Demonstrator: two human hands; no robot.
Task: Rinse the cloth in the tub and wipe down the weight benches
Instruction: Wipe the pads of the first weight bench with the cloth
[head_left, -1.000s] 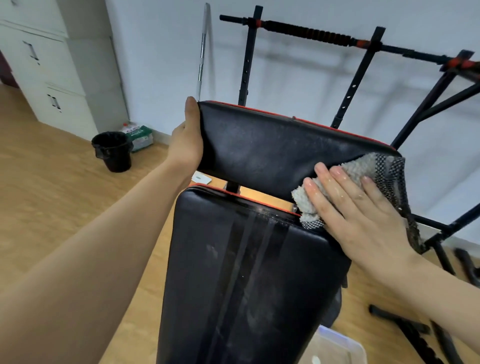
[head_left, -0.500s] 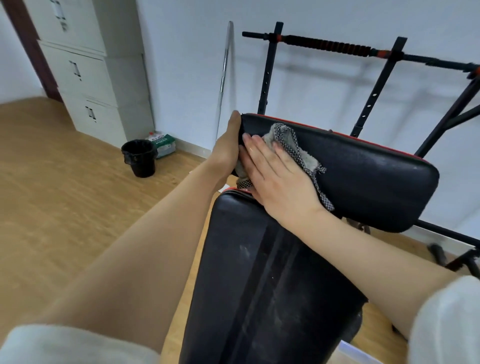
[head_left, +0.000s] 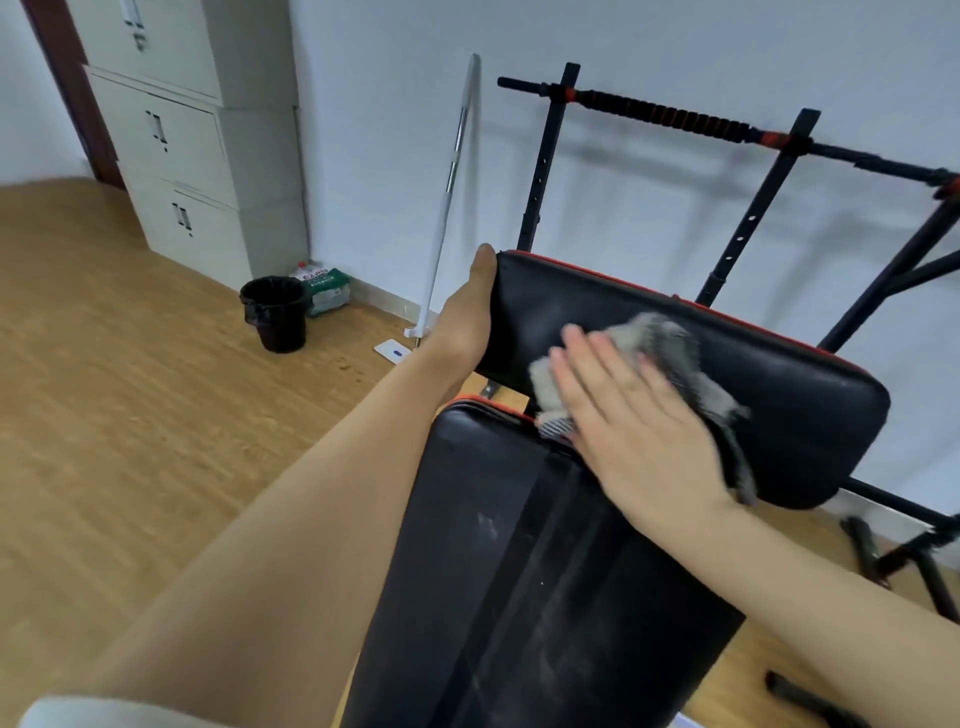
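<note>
Against the raised pad (head_left: 779, 415) of the weight bench, the cloth (head_left: 657, 345) lies bunched and blurred under the right hand (head_left: 634, 421), whose fingers are spread flat and press it to the vinyl. The left hand (head_left: 467, 317) clasps the pad's left edge, thumb along the front, fingers hidden behind. Soft and limp, the cloth should slide easily on the slick cover but may bunch or trail at its loose corner, so a broad palm over its middle suits better than a pinch. The pad may swing, so bracing helps. Pale smears mark the lower pad (head_left: 519, 571).
</note>
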